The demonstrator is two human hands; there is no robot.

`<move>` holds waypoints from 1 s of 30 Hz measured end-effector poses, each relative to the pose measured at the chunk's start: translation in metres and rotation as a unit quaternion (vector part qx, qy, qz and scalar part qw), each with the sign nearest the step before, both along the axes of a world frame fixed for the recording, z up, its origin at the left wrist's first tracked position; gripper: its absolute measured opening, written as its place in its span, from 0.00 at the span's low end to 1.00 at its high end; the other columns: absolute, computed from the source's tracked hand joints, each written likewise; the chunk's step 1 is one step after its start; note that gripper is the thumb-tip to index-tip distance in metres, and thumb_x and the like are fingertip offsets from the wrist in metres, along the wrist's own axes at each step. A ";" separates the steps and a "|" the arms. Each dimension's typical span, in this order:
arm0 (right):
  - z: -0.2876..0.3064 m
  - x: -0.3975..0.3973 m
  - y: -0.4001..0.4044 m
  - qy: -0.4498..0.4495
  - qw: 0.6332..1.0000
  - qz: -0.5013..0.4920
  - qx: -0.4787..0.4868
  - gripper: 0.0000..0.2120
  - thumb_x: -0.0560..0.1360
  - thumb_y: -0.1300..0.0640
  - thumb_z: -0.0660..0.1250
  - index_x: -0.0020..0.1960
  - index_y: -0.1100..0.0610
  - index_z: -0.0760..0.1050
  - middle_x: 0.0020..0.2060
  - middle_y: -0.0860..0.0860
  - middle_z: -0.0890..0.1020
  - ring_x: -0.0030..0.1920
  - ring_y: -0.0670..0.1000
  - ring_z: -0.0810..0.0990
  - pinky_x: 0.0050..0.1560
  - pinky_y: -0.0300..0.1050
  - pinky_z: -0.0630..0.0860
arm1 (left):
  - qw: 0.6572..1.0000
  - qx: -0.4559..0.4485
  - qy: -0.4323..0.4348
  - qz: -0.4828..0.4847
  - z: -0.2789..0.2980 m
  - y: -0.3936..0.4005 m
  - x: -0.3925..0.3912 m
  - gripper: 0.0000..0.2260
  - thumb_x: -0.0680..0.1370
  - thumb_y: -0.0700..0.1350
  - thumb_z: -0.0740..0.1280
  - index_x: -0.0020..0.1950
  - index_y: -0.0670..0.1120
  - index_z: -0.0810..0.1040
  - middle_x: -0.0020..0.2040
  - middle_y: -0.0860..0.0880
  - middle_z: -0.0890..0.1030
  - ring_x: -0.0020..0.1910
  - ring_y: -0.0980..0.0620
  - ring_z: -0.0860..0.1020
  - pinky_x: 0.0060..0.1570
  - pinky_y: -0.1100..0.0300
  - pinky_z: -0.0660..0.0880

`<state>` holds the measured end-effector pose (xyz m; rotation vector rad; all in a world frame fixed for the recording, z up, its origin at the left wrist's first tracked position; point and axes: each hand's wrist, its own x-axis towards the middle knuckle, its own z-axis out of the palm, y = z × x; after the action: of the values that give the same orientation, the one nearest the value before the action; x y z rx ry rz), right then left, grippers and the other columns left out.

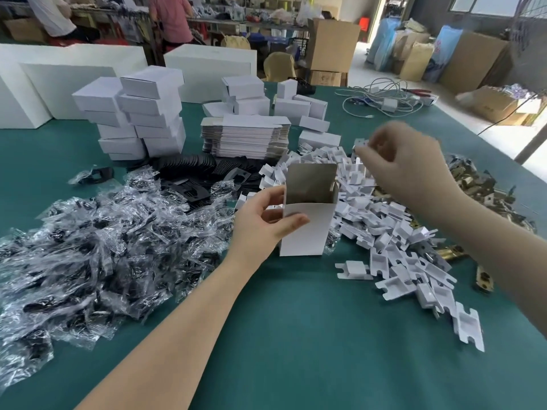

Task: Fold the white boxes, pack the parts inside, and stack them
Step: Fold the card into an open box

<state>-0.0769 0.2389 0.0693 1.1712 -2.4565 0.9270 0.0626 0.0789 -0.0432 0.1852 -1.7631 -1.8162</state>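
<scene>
White box [307,223], top flaps open, stands upright on the green table [310,335], gripped by the left hand [263,220] with fingers curled round its side, while the blurred right hand [405,164] above the heap of white inserts [384,229] seemingly pinches a small white part [361,144].

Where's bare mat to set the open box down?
Free: the green mat in front of the open box, between the bagged parts and the white inserts. Crowded: behind the box, black plates, flat blanks, finished boxes.
</scene>
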 end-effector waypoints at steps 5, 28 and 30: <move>-0.055 0.002 0.025 -0.049 0.921 -0.019 0.387 0.17 0.74 0.36 0.67 0.52 0.48 0.77 0.43 0.43 0.78 0.42 0.44 0.78 0.48 0.48 0.81 | 1.000 -0.001 -0.005 0.010 -0.001 0.001 0.000 0.20 0.65 0.54 0.78 0.56 0.57 0.79 0.52 0.54 0.85 0.49 0.53 0.85 0.47 0.62 0.79; 0.036 0.020 0.012 0.165 0.942 0.267 0.115 0.05 0.74 0.59 0.71 0.49 0.57 0.84 0.45 0.51 0.83 0.41 0.47 0.80 0.47 0.40 0.79 | 1.000 0.012 0.003 0.002 -0.002 0.000 0.001 0.20 0.67 0.46 0.79 0.56 0.54 0.80 0.51 0.53 0.85 0.47 0.53 0.84 0.49 0.59 0.80; 0.041 0.019 -0.002 0.184 0.917 0.280 0.218 0.06 0.75 0.59 0.70 0.51 0.55 0.84 0.47 0.51 0.83 0.45 0.51 0.81 0.50 0.47 0.79 | 1.000 0.009 0.003 -0.004 -0.002 0.000 0.001 0.20 0.66 0.48 0.80 0.56 0.54 0.80 0.52 0.52 0.85 0.48 0.52 0.84 0.49 0.59 0.80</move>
<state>-0.0583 0.2370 0.1101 2.0531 -2.0944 0.2120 0.0638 0.0792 -0.0455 0.1811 -1.7471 -1.8361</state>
